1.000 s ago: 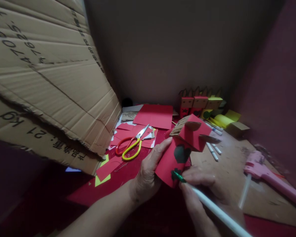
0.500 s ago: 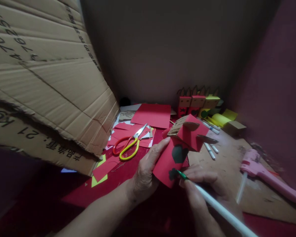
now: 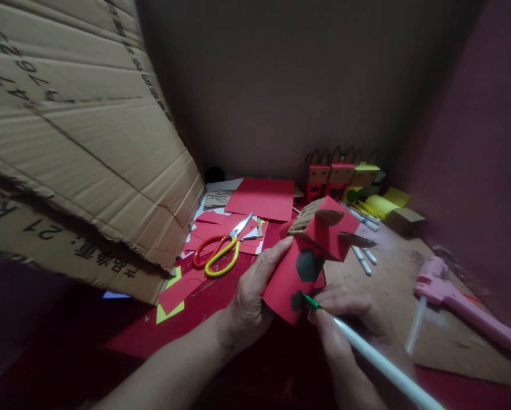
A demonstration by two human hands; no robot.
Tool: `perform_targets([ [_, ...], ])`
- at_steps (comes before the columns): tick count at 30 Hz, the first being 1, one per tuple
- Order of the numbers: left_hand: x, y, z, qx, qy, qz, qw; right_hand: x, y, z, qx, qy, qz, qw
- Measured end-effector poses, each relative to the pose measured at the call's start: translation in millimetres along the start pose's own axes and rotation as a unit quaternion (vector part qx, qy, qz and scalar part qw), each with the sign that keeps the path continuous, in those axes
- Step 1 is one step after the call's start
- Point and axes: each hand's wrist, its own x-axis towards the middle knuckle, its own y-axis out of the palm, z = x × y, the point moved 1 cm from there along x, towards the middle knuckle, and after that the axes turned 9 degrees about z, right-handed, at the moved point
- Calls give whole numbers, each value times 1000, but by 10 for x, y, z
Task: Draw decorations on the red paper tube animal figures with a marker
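A red paper figure (image 3: pixel 281 287), a tube with a box-like head and pointed cardboard ears, is tilted in the middle of the view. My left hand (image 3: pixel 255 290) is wrapped round its left side, thumb near the head. Two dark green shapes show on the tube, a larger one above a smaller flower-like one. My right hand (image 3: pixel 349 324) pinches a white pen (image 3: pixel 379 361) with a green tip, which points at the edge of the lower shape. Whether the tip touches the paper, I cannot tell.
Scissors (image 3: pixel 223 253) lie open beside red paper sheets (image 3: pixel 259 199) on the left. A large cardboard panel (image 3: pixel 89 136) leans at the left. Behind stand several finished-looking paper figures (image 3: pixel 341 173). A pink glue gun (image 3: pixel 443 285) and markers (image 3: pixel 361 261) lie on a board at the right.
The pen tip has shifted very slightly at the edge of the lower green shape. My left hand still holds the figure, and the whole view has moved a little.
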Motion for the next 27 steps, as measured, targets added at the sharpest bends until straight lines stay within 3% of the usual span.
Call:
perform_targets([
  [10, 1, -4, -15, 42, 28, 0, 999, 11, 39, -14, -16, -2, -9, 1000],
  [27, -29, -11, 33, 55, 22, 1, 998, 22, 52, -14, -6, -26, 8, 1000],
])
